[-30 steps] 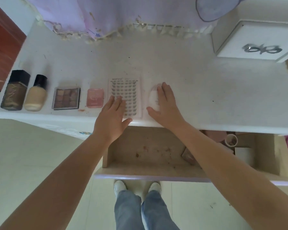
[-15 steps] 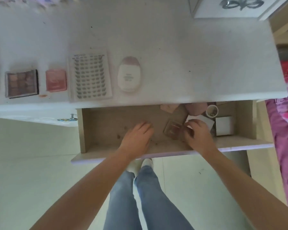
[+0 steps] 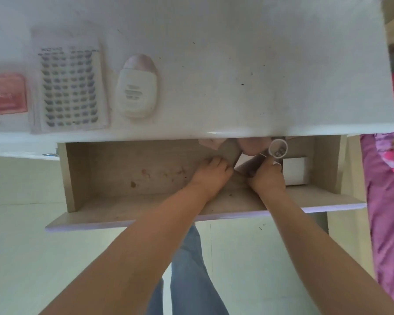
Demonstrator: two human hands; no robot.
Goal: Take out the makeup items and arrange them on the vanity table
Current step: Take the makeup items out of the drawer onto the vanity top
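A flat compact (image 3: 242, 169) is being grasped between the left hand (image 3: 210, 176) and right hand (image 3: 267, 178); judged light, rigid, best taken by its edges.

Home bedroom: white vanity table (image 3: 237, 64) occupying twelve o'clock, drawer (image 3: 123, 208) standing open, pink floral bedding (image 3: 389, 189) lying at three o'clock.

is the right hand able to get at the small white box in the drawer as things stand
Probably yes: the right hand sits just beside the small white box in the open wooden drawer, with nothing between them, though its fingers seem busy.
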